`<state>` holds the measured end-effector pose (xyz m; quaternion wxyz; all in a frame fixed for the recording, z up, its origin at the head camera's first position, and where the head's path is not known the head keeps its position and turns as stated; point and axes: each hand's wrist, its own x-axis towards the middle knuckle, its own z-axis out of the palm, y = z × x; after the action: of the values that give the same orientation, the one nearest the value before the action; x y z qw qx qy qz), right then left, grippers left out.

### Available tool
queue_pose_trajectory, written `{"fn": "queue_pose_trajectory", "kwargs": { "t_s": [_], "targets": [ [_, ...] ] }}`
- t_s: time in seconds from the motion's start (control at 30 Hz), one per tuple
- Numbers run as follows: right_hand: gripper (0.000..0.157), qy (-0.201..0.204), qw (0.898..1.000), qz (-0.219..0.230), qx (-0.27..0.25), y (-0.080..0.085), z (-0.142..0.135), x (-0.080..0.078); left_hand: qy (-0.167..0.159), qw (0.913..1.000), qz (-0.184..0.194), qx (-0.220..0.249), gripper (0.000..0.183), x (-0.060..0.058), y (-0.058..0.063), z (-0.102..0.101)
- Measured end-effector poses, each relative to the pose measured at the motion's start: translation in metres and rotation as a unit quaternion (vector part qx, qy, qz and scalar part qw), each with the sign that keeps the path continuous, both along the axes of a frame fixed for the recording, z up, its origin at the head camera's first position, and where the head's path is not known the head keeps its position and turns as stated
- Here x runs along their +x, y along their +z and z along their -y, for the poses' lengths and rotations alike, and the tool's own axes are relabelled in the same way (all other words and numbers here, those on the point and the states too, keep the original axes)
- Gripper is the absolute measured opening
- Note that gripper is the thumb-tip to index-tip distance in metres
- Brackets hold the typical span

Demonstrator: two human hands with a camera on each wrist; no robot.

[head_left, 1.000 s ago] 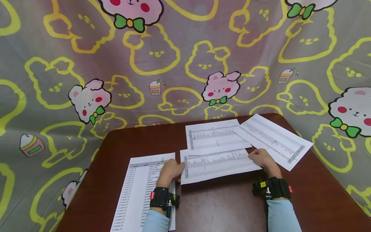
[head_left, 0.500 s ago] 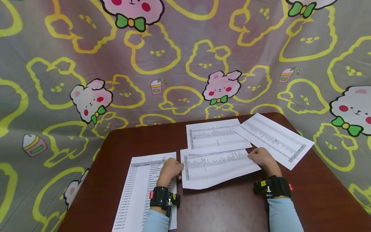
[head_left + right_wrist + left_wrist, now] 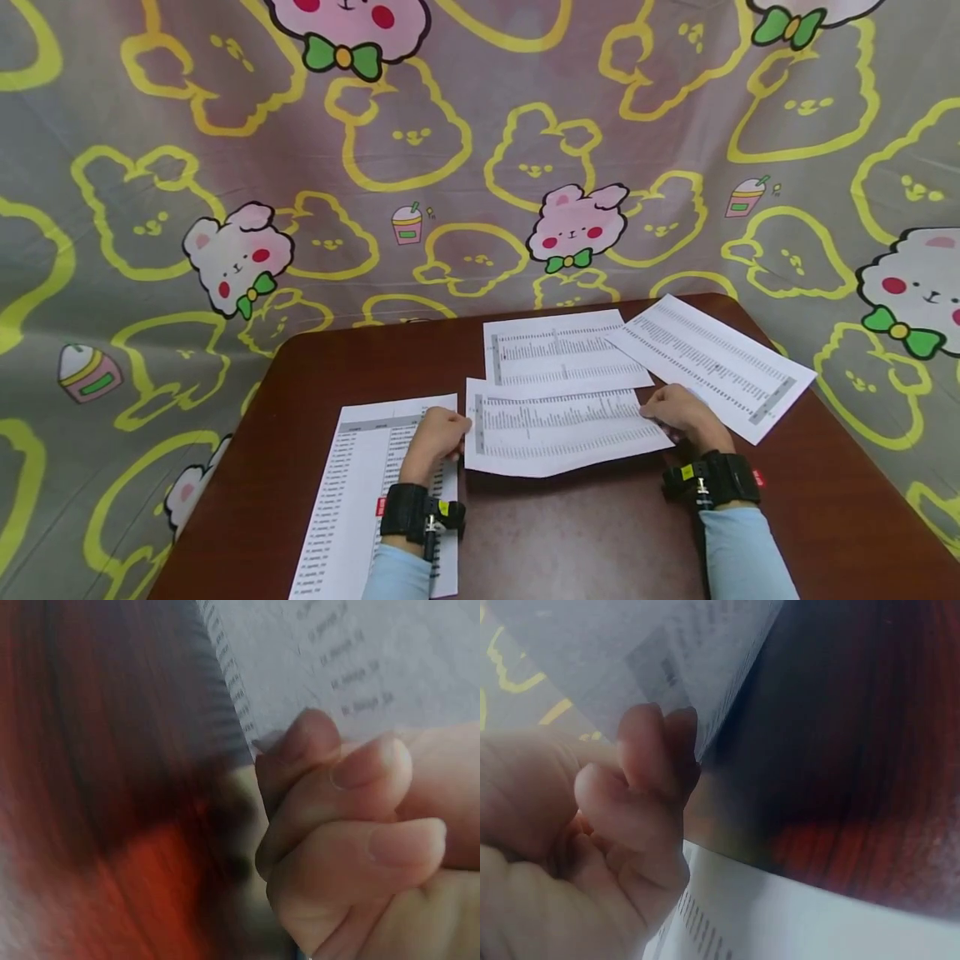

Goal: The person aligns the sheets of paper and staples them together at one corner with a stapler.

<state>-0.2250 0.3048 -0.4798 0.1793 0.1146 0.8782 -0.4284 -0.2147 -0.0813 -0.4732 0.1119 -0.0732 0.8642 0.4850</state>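
Between both hands a printed sheet of paper (image 3: 562, 433) is held sideways, its near edge lifted off the table with a dark shadow below. My left hand (image 3: 438, 435) pinches its left edge; in the left wrist view the curled fingers (image 3: 641, 750) meet the paper (image 3: 652, 645). The right edge is pinched by my right hand (image 3: 677, 412), and the right wrist view shows its fingers (image 3: 345, 802) bent under the sheet (image 3: 375, 652). Under my left forearm lies another printed sheet (image 3: 360, 500), placed lengthwise.
Two more printed sheets lie at the back: one (image 3: 562, 346) just behind the held paper, the other (image 3: 712, 367) slanted at the right, their corners overlapping. The dark wooden table (image 3: 570, 542) reaches back to a patterned curtain (image 3: 450, 167).
The held sheet's near edge dipped slightly, then rose again, and its left end now stands a little higher. Both hands keep their grip, almost in place.
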Motion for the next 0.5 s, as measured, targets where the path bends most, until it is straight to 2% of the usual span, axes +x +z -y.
{"fn": "queue_pose_trajectory", "kwargs": {
  "t_s": [0.13, 0.27, 0.4, 0.5],
  "targets": [
    [0.018, 0.024, 1.0, 0.017, 0.009, 0.004, 0.003, 0.0, 0.008, 0.9996, 0.009, 0.024, 0.024, 0.001, 0.002, 0.005],
    [0.023, 0.036, 0.999, 0.023, 0.034, 0.01, 0.004, -0.001, 0.003, 0.9999, 0.006, 0.012, 0.025, 0.002, 0.002, 0.011],
    [0.025, 0.043, 0.997, 0.003, 0.067, 0.017, 0.003, -0.002, -0.006, 0.9999, 0.005, 0.014, 0.025, 0.004, 0.002, 0.019],
    [0.024, 0.044, 0.997, -0.019, 0.067, 0.02, 0.003, -0.004, -0.009, 0.9999, 0.005, 0.012, 0.025, 0.006, 0.003, 0.026]
  ]
}}
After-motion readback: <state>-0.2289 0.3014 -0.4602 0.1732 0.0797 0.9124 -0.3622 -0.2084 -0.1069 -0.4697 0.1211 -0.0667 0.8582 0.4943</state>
